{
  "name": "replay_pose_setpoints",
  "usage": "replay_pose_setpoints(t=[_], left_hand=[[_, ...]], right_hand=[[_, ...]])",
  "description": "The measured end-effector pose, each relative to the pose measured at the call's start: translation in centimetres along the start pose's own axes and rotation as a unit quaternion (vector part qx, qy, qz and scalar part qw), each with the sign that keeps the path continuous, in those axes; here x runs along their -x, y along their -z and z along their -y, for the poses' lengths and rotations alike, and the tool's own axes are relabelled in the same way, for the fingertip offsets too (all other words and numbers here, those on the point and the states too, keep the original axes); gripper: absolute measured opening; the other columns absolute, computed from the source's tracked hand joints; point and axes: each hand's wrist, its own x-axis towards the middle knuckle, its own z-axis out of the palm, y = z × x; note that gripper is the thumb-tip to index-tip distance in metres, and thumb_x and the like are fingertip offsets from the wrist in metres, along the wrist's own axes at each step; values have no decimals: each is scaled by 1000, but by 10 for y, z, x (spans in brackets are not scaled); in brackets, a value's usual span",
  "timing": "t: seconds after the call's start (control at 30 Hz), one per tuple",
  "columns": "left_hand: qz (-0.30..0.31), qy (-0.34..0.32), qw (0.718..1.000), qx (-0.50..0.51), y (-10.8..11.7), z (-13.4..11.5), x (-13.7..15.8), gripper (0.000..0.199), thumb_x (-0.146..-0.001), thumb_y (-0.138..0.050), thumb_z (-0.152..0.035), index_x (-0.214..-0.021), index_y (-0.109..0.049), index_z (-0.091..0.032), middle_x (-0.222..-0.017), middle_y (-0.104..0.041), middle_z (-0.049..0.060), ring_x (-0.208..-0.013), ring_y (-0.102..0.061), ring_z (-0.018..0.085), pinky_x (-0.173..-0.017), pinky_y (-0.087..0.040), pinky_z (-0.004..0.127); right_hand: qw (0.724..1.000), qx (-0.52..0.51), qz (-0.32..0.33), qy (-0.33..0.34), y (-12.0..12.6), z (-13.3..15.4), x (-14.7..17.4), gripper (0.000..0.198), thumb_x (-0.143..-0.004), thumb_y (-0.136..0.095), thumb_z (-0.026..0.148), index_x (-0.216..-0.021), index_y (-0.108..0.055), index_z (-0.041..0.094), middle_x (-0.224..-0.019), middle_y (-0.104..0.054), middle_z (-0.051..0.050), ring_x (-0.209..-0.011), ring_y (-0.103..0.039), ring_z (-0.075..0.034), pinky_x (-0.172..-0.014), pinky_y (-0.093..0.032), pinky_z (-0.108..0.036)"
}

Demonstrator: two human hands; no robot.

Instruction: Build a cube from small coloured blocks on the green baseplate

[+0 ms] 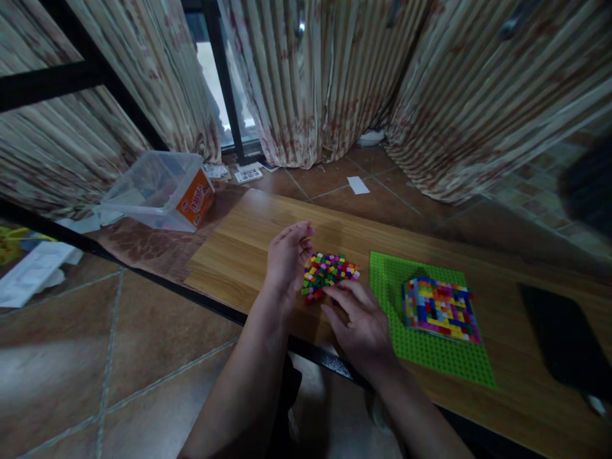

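Note:
A heap of small multicoloured toy bricks point(329, 271) lies on the wooden table, between my two hands. At its left edge my left hand point(288, 250) is raised on its side, fingers loosely curled and apart, with nothing visible in them. My right hand point(361, 319) reaches over the near right side of the heap. Its thumb and fingers are spread, and the fingertips touch or nearly touch the bricks. To the right, a block built of many coloured bricks point(440, 308) stands on a green studded baseplate point(411, 349).
A clear plastic bin point(157, 191) with an orange label stands beyond the table's left end. On the right of the table point(239, 236) lies a dark flat object point(564, 335). Curtains point(296, 83) hang behind. A white sheet point(357, 185) and a white tray-like piece point(33, 274) lie on the floor.

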Motion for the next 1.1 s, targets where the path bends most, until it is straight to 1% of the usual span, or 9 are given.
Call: replay_pose_setpoints(t=[0.1,0.23,0.43,0.6,0.7,0.77,0.9,1.0,1.1], left_hand=[[7,18,1000,3,1,-1,1,11,-73,-70,-19,-80,-66,-12,-72,-65,0,-54,-51,4,-54,-40,17],[21,20,1000,1,2,-3,3,8,-74,-68,-17,-81,-66,-12,-72,-65,0,-53,-51,4,-53,-41,17],[17,21,1000,-11,6,-6,3,11,-73,-70,-18,-82,-68,-12,-74,-66,1,-54,-52,4,-53,-42,16],[33,2,997,-71,8,-7,2,12,-75,-69,-22,-82,-68,-13,-77,-66,1,-56,-52,4,-55,-41,17],[95,-19,973,-208,5,-1,6,12,-77,-69,-25,-75,-68,-14,-72,-64,0,-59,-52,7,-57,-41,19],[174,-4,942,-286,3,6,10,16,-78,-68,-28,-72,-67,-13,-68,-62,0,-61,-53,9,-59,-40,21],[311,50,899,-303,-4,17,20,18,-78,-69,-31,-83,-70,-14,-69,-63,0,-61,-53,10,-59,-41,23],[338,69,897,-276,-9,23,24,18,-77,-71,-29,-84,-69,-13,-64,-60,-2,-56,-51,8,-56,-39,21],[326,77,911,-241,-15,26,26,20,-74,-75,-29,-83,-68,-13,-63,-60,-3,-54,-51,6,-55,-40,20]], right_hand=[[999,23,20,40,-12,2,-5,23,-91,-58,25,-109,-72,23,-113,-61,-10,-99,-59,-24,-88,-52,-39],[998,38,22,46,-20,-3,-10,21,-93,-56,22,-102,-74,20,-108,-62,-11,-95,-58,-24,-84,-52,-38],[1000,13,1,-2,-16,-9,-14,19,-94,-54,23,-94,-73,18,-101,-67,-9,-94,-61,-23,-86,-50,-37],[994,-91,-22,-62,-3,-11,-15,18,-94,-55,26,-98,-71,19,-93,-70,-6,-88,-66,-20,-81,-51,-33],[977,-171,-65,-110,6,-13,-16,18,-93,-57,27,-100,-72,22,-98,-72,-4,-92,-67,-18,-83,-52,-32],[964,-212,-84,-139,12,-15,-16,18,-92,-58,29,-102,-73,24,-100,-72,-4,-94,-67,-18,-84,-52,-32],[937,-274,-111,-188,23,-17,-18,18,-88,-64,31,-102,-73,25,-99,-73,-3,-93,-67,-17,-84,-52,-32],[911,-317,-139,-225,28,-17,-19,20,-83,-69,32,-101,-72,24,-92,-73,-1,-86,-67,-16,-81,-53,-32],[884,-352,-170,-258,31,-16,-20,21,-79,-73,33,-97,-72,23,-85,-71,0,-78,-65,-15,-75,-54,-30]])
